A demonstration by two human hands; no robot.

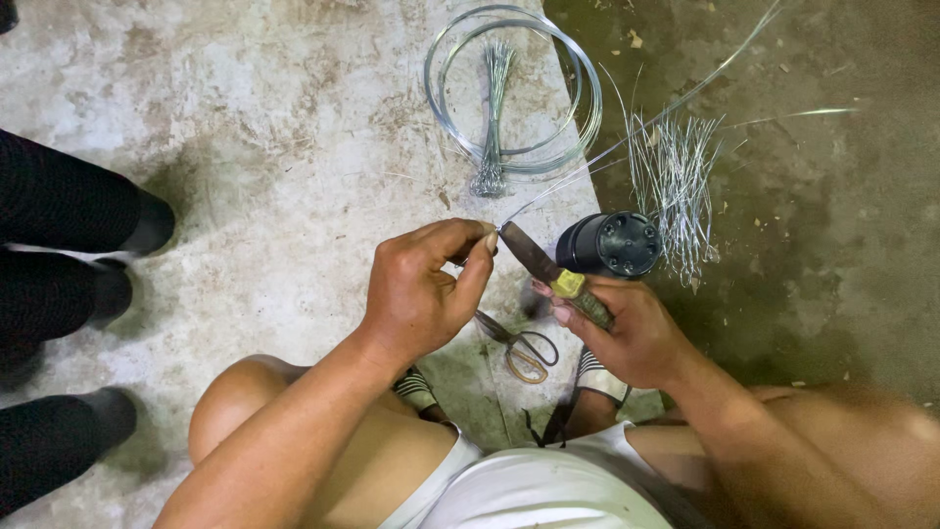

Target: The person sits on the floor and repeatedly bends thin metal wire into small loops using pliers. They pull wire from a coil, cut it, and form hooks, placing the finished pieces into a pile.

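— Starting from the left edge, what do you see?

— Dark trouser legs and shoes of another person (69, 284) standing on the concrete floor (274, 127), well apart from the work. Next comes the left hand (426, 289), its grip pressed together, thumb and forefinger pinching the end of a long steel wire (627, 137) right where it meets the tool.

— And the tool?

— A pair of pliers with a rusty head and a yellow-and-green handle (558, 277), held in the right hand (627, 338), whose fingers are closed around the handle. The pliers' nose touches the wire just beside the left fingertips.

— What lies around them?

— Scissors (519, 348) on the floor between the knees, a black cylindrical object (612, 245) just beyond the right hand, a coil of wire (514, 93) with a tied bundle of cut lengths (493, 118) inside it, and farther right a loose heap of short cut wire pieces (676, 186).

— How far along does it look?

— I judge it well underway: many pieces are already cut, yet the coil holds plenty of uncut wire.
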